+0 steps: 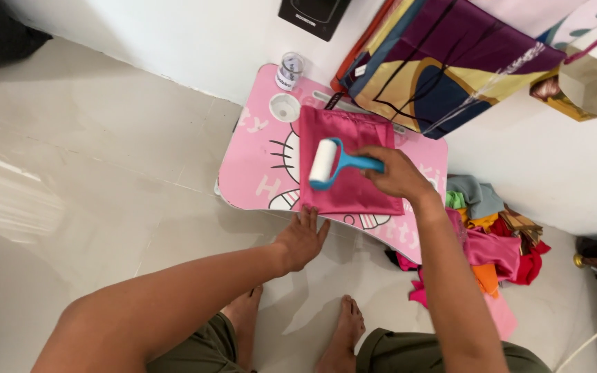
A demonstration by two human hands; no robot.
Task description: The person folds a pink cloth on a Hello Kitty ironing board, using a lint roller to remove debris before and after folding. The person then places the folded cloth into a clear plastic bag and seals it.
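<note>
A magenta drawstring cloth bag [354, 190] lies flat on a small pink cartoon-print table [250, 173]. My right hand [396, 173] grips the blue handle of a lint roller [326, 163], whose white roll rests on the bag's left part. My left hand [302, 238] is open, fingers spread, pressing at the table's near edge just below the bag's bottom corner.
A clear jar [289, 70] and a round white cup holder [285, 108] are at the table's far left corner. A pile of coloured cloths [495, 242] lies on the floor to the right. A patterned fabric [443, 62] leans on the wall behind. My bare feet [340, 331] are below.
</note>
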